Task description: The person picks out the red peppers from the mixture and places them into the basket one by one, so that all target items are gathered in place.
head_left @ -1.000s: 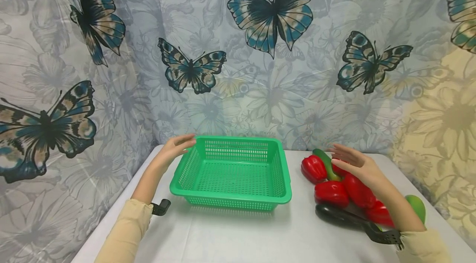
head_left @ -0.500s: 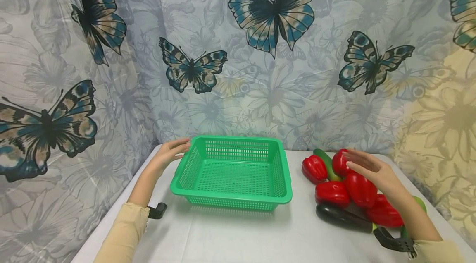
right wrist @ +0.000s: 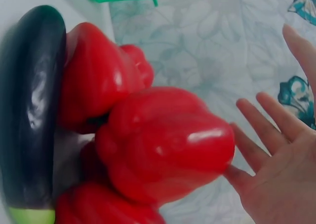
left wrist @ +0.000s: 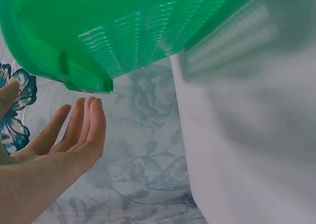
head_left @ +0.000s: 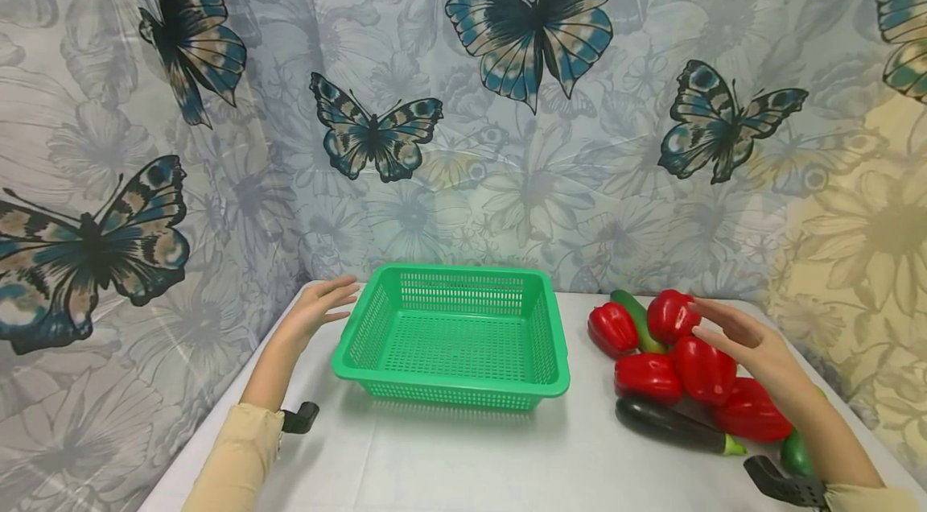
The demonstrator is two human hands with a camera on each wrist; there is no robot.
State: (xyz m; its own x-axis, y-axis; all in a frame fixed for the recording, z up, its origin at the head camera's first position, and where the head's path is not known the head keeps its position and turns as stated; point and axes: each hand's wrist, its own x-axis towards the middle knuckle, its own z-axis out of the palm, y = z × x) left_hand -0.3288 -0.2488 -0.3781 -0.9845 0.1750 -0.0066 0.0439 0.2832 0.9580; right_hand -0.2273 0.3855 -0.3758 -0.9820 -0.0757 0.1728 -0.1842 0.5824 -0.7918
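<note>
My left hand [head_left: 319, 309] hovers just left of the green plastic basket [head_left: 452, 387], fingers loosely spread and holding nothing. In the left wrist view, the left hand's fingers [left wrist: 91, 128] lie close to the rim corner of the basket [left wrist: 133, 41]. On the right, my right hand [head_left: 753, 343] is raised over the right side of a pile of red bell peppers [head_left: 704, 371], its fingers parted with nothing between them. The right wrist view shows a big bell pepper [right wrist: 168, 145] beside that hand [right wrist: 281, 165]. A dark eggplant [head_left: 669, 423] lies in front of the peppers.
A long green vegetable [head_left: 637, 319] lies behind the peppers, and another dark green one [head_left: 797, 454] is partly hidden by the right forearm. All stand on a white-covered table [head_left: 434, 464]. A butterfly-print curtain [head_left: 507, 198] hangs behind and at the sides.
Both hands have drawn outward and slightly lower: the left away from the basket's rim, the right further right over the peppers. More of the peppers and the eggplant's green stem end now show.
</note>
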